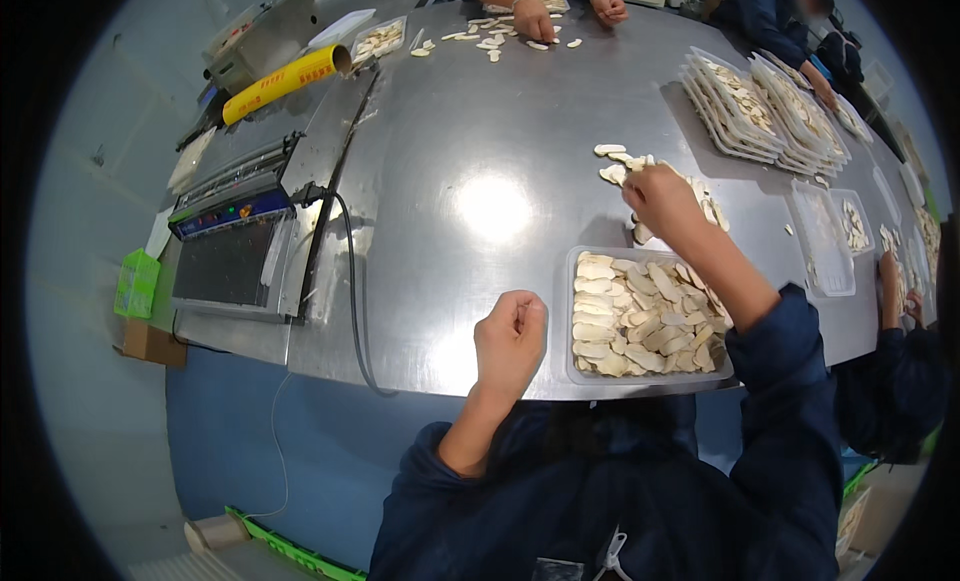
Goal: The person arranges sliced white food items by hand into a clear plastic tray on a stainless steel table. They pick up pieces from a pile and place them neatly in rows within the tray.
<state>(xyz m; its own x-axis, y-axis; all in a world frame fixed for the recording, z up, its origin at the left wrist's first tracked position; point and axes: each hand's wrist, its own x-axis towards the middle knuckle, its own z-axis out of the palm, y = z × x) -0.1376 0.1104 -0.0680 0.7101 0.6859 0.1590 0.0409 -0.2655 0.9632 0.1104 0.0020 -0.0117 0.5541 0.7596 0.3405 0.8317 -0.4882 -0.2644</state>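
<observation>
Plainly, in the head view, the left hand (pixel 512 339) is curled into a loose fist above the table (pixel 450 281), just left of the clear tray (pixel 600 379); whether anything is tucked inside cannot be told. The right hand (pixel 662 201) is held over the loose slices (pixel 612 167) beyond the tray, fingers bent downward; its fingertips are hidden, so whether it grasps a slice cannot be told. The pale slices (pixel 655 316) fill the tray at the table's near edge, ranked in a neat column along its left side and overlapping elsewhere. Stacked trays (pixel 740 106) of slices stand at the far right. On the left are a sealing machine (pixel 235 241), a black cable (pixel 350 251) and a yellow tube (pixel 285 84). Across the table, a co-worker's hand (pixel 535 19) is among scattered slices (pixel 494 43).
</observation>
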